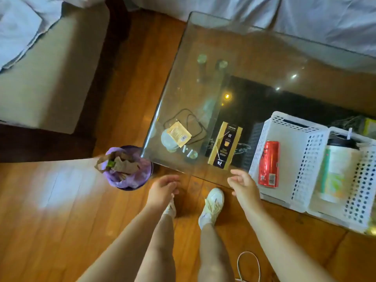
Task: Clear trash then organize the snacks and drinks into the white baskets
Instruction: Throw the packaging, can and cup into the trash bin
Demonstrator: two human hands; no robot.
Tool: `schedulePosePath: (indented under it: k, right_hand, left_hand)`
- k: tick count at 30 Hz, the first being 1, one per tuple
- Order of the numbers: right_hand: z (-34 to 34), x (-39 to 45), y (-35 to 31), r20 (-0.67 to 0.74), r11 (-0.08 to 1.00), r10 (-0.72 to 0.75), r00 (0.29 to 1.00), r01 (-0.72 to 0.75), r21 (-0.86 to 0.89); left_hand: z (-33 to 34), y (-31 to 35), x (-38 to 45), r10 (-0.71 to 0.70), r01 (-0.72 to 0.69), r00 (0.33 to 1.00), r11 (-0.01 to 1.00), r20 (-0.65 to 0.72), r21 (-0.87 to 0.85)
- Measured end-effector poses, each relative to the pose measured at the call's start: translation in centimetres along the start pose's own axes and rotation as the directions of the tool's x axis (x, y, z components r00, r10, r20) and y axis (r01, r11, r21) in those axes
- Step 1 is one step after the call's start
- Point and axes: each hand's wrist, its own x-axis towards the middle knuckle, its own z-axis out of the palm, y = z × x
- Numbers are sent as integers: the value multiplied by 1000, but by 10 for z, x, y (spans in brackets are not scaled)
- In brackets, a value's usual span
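Two white baskets stand side by side at the glass table's near right. The left basket [295, 139] holds a red can [269, 163] lying flat. The right basket [360, 186] holds a pale carton [335, 171] and a dark item behind it. A gold and black box [224, 146] lies flat on the glass, left of the baskets. Further left lies a small yellow packet [179, 133]. My left hand [162, 190] hovers empty beside the trash bin, fingers loosely curled. My right hand [243, 184] is empty with fingers apart at the table's near edge, just below the box.
A bin with a purple liner [130, 180] stands on the wooden floor at the table's near left corner, with brown paper bag scraps [122, 163] in it. A sofa with grey cloth is at the left. White bedding lies beyond the table. A white cable loop [248, 265] lies on the floor.
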Motion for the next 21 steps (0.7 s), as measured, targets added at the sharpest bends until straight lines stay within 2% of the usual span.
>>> schedulePosePath:
  k: [2,5,7,10,13,15,17,21]
  right_hand:
    - [12,26,-1,-98,1000,10,995,-8,26]
    - [28,63,-2,-209,990,112,972,-91,104]
    - [36,82,3,-238,985,165,957,-147,91]
    - [43,101,6,-270,980,164,949,-188,-66]
    - [48,108,9,-291,953,159,944,-224,-206]
    - [49,111,11,-295,940,151,944,-229,-252]
    - [51,113,11,-286,938,140,948,-219,-267]
    - [52,116,11,-274,954,148,950,-210,-215]
  left_hand:
    - [1,2,32,56,-55,998,995,-17,87]
    - [7,13,76,149,-140,988,977,-47,158]
    - [11,17,98,239,-209,969,929,-63,306]
    - [13,33,130,360,-253,920,848,-156,466]
    - [11,48,153,419,-254,878,817,-230,518]
    - [8,54,165,420,-242,878,803,-229,544]
    - [8,57,171,448,-251,874,746,-188,616]
    - [6,63,175,497,-281,861,635,-103,720]
